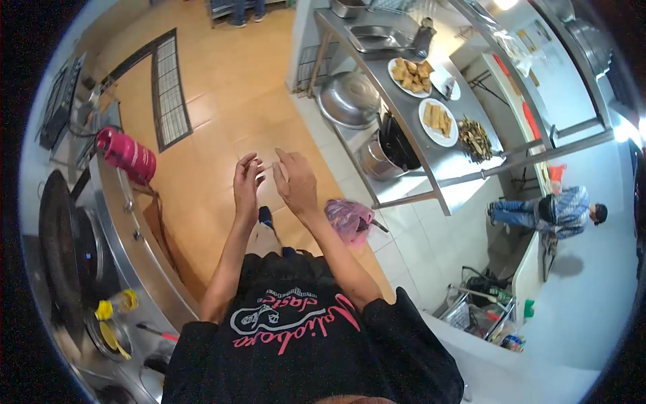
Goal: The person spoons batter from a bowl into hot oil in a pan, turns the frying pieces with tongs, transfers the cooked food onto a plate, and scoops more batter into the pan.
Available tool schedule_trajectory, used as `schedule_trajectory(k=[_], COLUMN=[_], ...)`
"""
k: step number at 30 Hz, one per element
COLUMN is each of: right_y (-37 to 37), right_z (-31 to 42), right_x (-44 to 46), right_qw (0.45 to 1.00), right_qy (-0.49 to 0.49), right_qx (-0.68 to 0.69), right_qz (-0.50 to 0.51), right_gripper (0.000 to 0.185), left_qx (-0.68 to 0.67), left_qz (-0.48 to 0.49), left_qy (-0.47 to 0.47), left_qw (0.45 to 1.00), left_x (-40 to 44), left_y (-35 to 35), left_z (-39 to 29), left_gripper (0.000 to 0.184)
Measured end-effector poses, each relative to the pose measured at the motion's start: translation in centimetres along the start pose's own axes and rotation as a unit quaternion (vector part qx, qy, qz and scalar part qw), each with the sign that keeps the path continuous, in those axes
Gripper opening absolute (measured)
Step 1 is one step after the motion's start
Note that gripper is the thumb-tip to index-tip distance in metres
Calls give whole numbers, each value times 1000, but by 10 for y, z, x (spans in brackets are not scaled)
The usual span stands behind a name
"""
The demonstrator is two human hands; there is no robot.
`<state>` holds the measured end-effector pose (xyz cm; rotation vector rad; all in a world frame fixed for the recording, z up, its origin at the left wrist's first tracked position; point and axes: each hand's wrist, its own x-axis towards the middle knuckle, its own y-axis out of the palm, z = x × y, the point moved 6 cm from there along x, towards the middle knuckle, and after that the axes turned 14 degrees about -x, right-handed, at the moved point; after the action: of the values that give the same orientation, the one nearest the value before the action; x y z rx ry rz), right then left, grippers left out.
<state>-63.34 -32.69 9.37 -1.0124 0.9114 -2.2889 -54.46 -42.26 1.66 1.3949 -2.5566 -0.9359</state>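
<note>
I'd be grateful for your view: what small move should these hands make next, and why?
Perhaps move the right hand toward the steel table. It is nearer that table than the left hand is, and the plate of golden rolls lies there. Both hands are raised close together above the floor; whether anything thin is between their fingertips is too small to tell.

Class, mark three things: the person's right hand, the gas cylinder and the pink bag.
Right hand (298,186): head view, back of the hand.
Gas cylinder (130,156): head view, side wall.
Pink bag (344,219): head view, crumpled side.
</note>
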Motion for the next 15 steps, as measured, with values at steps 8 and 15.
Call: schedule_trajectory(k=[8,15], right_y=[-23,-52], right_z=[-69,-146], right_x=[65,90], right_qw=[987,957], right_qy=[116,241], right_qx=[-43,-79], right_qz=[-100,-140], right_gripper=[27,28], left_qx=[29,69], left_qz=[142,233], left_qy=[-66,-155], left_qw=[987,958], left_x=[97,146], left_y=[94,174], left_z=[17,63], left_gripper=[33,33])
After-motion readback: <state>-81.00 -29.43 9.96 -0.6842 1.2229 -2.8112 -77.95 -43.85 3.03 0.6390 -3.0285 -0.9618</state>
